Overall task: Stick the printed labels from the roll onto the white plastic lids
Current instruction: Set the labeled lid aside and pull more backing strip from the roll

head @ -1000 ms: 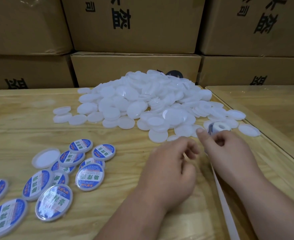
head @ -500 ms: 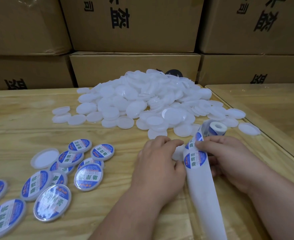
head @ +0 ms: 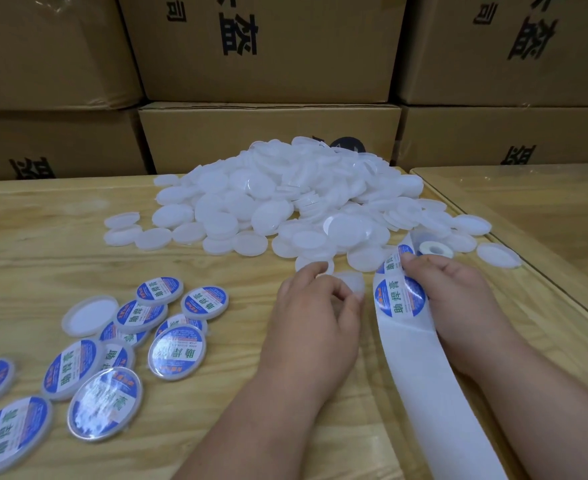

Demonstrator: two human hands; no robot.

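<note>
My left hand (head: 315, 317) pinches a plain white lid (head: 349, 284) just left of the label strip (head: 410, 327). My right hand (head: 459, 299) grips that strip, its round blue-and-white label (head: 400, 296) facing up.

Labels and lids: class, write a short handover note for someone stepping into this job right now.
Left hand grips a blank lid near the pile.
Right hand pinches the label strip at its next label; the roll lies behind it.
Done: about a dozen labelled lids lie at the left of the table.
Left: peel this label onto the held lid, then work through the pile.
</note>
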